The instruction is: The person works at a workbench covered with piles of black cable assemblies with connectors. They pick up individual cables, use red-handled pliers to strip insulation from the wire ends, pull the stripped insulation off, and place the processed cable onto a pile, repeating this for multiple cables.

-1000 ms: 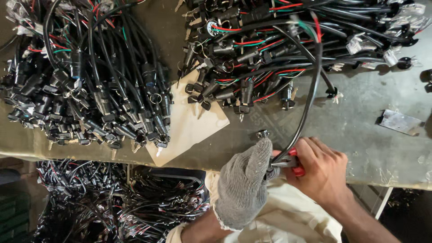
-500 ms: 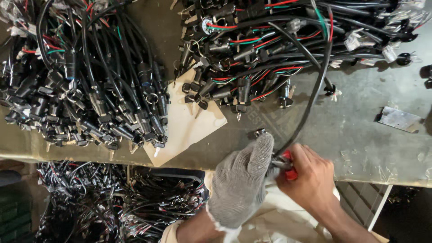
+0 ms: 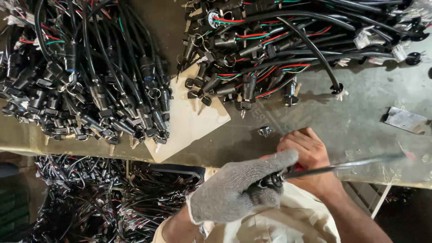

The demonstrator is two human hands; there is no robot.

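The gloved left hand (image 3: 234,191) keeps its grip clenched on the black cable (image 3: 333,167), now swung out flat, blurred, rightward above the desk (image 3: 360,126). The bare right hand (image 3: 306,155) grasps it alongside, no longer arching toward the cable pile (image 3: 288,49).

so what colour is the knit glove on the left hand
Grey, a speckled knit glove, seen in the head view.

Gloved left hand (image 3: 238,189) fisted, touching bare right hand (image 3: 306,155), fingers curled.
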